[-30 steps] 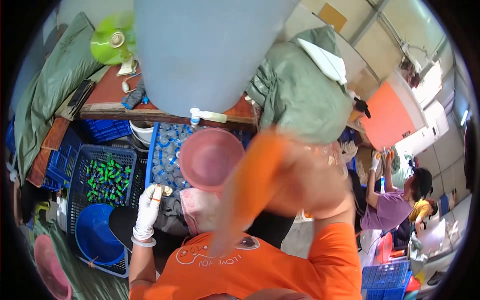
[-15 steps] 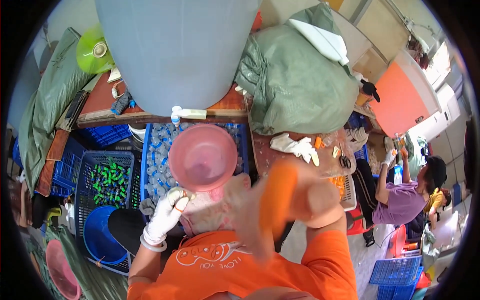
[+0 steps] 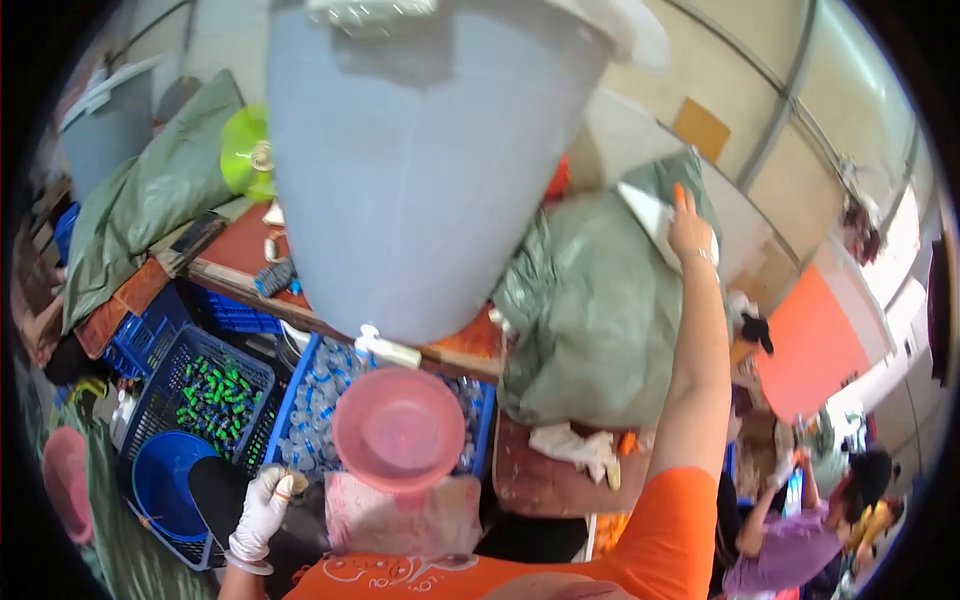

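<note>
My right arm stretches far forward to the top of a bulging green sack (image 3: 600, 300). My right hand (image 3: 689, 235) is over a folded white sheet (image 3: 648, 215) lying there. Its fingers point away, orange coverings on their tips, and no grip on the sheet shows. In a white glove, my left hand (image 3: 262, 512) is curled closed at the lower left, near my knee; whatever its fingers hold is hidden. A pink basin (image 3: 400, 425) rests over a blue crate (image 3: 300, 400) of small clear bottles, just ahead of my lap. A stained cloth (image 3: 400, 515) lies before me.
A big grey tank (image 3: 430, 180) with a white tap (image 3: 385, 348) stands on the wooden bench. To the left are a basket (image 3: 265, 380) of green-capped items and a blue bucket (image 3: 170, 480). White gloves (image 3: 575, 448) lie right. A person in purple (image 3: 785, 550) works at far right.
My right hand has gone from close above my lap, blurred, out to the white sheet on the sack. My view has tilted up; my left hand stays curled near the crate.
</note>
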